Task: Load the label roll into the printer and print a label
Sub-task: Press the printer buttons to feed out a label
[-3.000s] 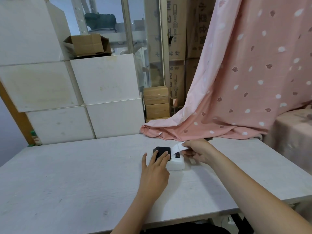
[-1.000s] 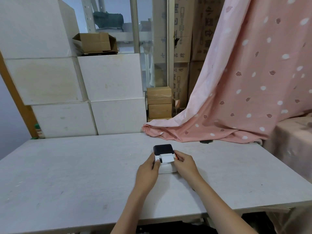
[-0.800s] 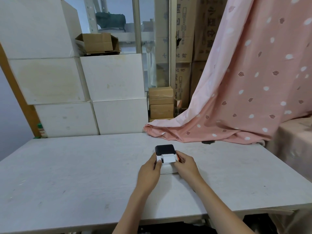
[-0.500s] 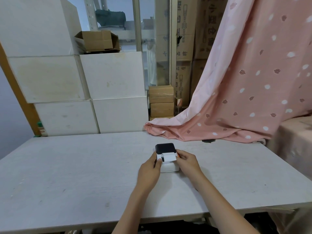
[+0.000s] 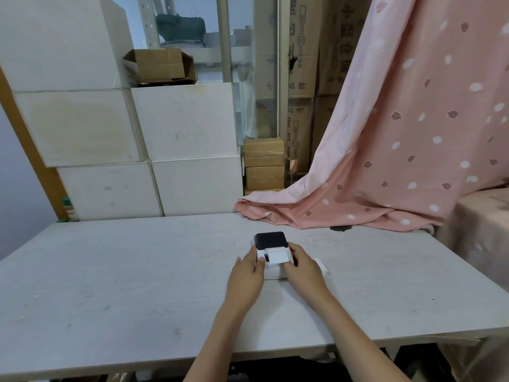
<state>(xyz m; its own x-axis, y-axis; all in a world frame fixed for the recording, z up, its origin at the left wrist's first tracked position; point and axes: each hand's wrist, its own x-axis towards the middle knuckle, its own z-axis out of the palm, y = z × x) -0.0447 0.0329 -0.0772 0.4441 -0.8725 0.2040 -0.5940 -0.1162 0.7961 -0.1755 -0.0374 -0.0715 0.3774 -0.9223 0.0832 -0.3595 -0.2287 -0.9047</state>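
A small label printer [image 5: 271, 239], black on top and white below, stands in the middle of the white table [image 5: 137, 271]. A white label strip [image 5: 276, 255] lies out of its slot over the white front. My left hand [image 5: 248, 274] grips the printer's left side, thumb on the front. My right hand [image 5: 303, 268] grips its right side, fingers next to the strip. A small white piece [image 5: 321, 264] lies on the table just right of my right hand; I cannot tell what it is.
A pink patterned cloth [image 5: 385, 161] hangs at the right and spills onto the table's far edge. White boxes [image 5: 179, 150] are stacked behind the table at the left, with cardboard boxes [image 5: 264, 166] beyond. A small dark object [image 5: 341, 228] lies near the cloth.
Three seconds ago my right hand held the label strip up and my left hand lay on the printer's top. Both hands now hold the printer's sides, with the strip lying flat on its front.
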